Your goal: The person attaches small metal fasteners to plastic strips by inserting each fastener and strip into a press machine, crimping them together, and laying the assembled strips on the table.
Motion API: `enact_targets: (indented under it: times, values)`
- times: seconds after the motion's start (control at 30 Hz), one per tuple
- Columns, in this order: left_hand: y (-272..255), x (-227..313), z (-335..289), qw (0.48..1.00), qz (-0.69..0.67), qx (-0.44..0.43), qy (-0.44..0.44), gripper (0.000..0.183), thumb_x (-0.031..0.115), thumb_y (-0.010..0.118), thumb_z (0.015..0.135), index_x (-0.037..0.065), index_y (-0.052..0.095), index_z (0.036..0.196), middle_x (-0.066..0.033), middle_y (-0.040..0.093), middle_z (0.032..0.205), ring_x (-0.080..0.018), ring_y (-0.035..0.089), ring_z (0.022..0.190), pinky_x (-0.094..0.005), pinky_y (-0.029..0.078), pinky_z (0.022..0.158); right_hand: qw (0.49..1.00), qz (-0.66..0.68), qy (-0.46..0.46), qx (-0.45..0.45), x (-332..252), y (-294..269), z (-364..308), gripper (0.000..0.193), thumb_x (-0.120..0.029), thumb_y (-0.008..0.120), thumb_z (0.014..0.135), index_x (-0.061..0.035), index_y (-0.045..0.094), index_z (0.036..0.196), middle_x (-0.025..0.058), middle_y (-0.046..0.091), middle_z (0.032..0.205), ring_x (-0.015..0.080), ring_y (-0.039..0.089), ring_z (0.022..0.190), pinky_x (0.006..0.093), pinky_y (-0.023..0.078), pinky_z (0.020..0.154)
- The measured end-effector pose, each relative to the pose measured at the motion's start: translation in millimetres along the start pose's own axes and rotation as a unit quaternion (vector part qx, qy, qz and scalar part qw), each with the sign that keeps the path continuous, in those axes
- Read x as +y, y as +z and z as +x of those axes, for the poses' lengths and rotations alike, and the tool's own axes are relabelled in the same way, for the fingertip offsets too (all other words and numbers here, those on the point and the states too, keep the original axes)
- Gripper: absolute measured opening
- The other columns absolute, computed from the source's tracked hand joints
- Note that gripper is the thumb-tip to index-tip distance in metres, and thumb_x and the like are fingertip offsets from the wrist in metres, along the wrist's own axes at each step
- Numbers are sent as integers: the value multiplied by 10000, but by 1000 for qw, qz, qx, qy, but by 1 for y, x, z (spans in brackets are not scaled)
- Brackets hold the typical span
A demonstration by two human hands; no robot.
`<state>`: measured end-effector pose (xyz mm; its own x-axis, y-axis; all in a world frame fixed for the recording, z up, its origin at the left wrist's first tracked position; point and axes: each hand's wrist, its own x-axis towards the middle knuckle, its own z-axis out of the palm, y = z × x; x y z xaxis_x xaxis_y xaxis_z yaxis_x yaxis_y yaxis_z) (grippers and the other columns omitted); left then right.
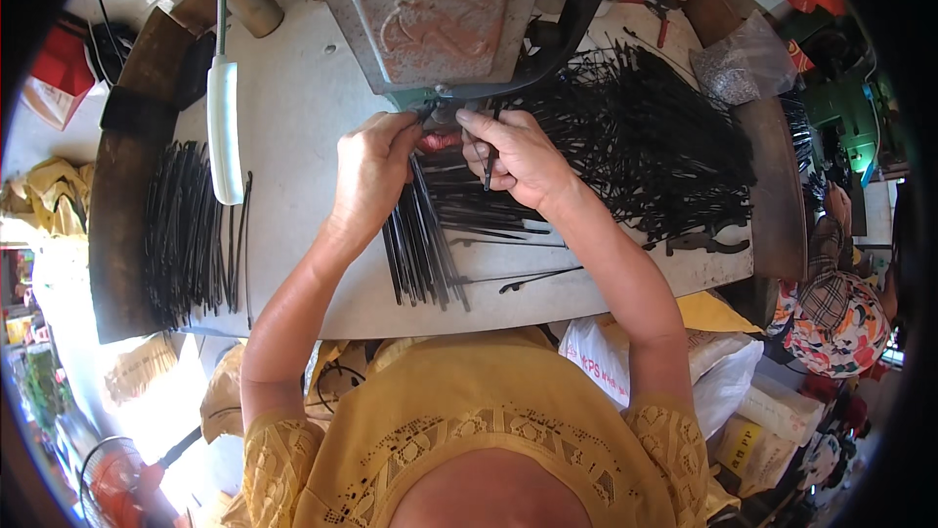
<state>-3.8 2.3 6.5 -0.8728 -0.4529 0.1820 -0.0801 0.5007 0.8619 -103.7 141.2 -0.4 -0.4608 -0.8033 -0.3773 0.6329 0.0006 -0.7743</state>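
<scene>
Both my hands meet under the head of a grey metal machine [430,15] with worn paint. My left hand [374,165] is closed in a pinch at its lower tip; a small dark piece shows at the fingertips, too hidden to name. My right hand [523,157] is closed around a thin black rod [489,168], which points down toward me between the fingers. Something red [438,142] lies between the hands. Below my left hand, a row of black rods [418,250] fans out over the table. A large tangled pile of black rods [655,137] lies right of my right hand.
A lined-up bundle of rods [186,235] rests by the table's left rim. A lit lamp [225,132] hangs above the left side. Dark-handled pliers [718,243] lie at the right, below a clear bag of small metal parts [743,64]. Another person [835,303] sits far right.
</scene>
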Motion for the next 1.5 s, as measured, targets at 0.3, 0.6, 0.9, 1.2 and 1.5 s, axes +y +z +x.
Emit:
enact_targets:
  times: [0.3, 0.6, 0.9, 1.2, 1.5]
  values:
    - [3, -10, 2, 999, 23, 6, 39, 130, 10, 542, 781, -38, 603, 885, -71, 548, 637, -112, 505, 447, -235, 395, 425, 1000, -15, -3, 21, 1, 2, -1, 234, -221, 553, 833, -46, 463, 706, -42, 386, 571, 16, 288, 418, 161, 170, 325]
    - [-15, -4, 4, 936, 305, -19, 174, 162, 48, 568, 755, 48, 608, 912, -132, 535, 724, -332, 543, 651, -368, 442, 542, 1000, 1, 2, 23, 1, 2, 1, 235, -218, 562, 828, -46, 465, 699, -32, 396, 572, 17, 294, 416, 156, 176, 324]
    - [-59, 2, -17, 894, -235, -239, -296, 130, 147, 505, 860, 25, 537, 829, -65, 569, 617, -112, 531, 460, -210, 425, 397, 997, -74, -18, 34, 5, 14, 1, 262, -272, 594, 809, -27, 523, 750, -3, 467, 641, 32, 399, 434, 154, 290, 328]
    - [-32, 18, -33, 904, -253, -234, -252, 172, 153, 514, 853, 19, 519, 744, -49, 547, 593, -89, 491, 413, -202, 358, 342, 998, -10, -16, -56, 3, 9, -4, 248, -159, 613, 785, 27, 551, 937, 94, 590, 856, 167, 613, 664, 277, 527, 624]
    - [0, 24, -34, 947, 250, -2, 202, 320, 72, 633, 675, 5, 468, 940, -140, 478, 983, -309, 474, 891, -364, 399, 699, 987, 91, -121, 48, -3, -18, -3, 205, -79, 563, 802, 85, 536, 923, 186, 596, 868, 269, 621, 775, 344, 532, 697]
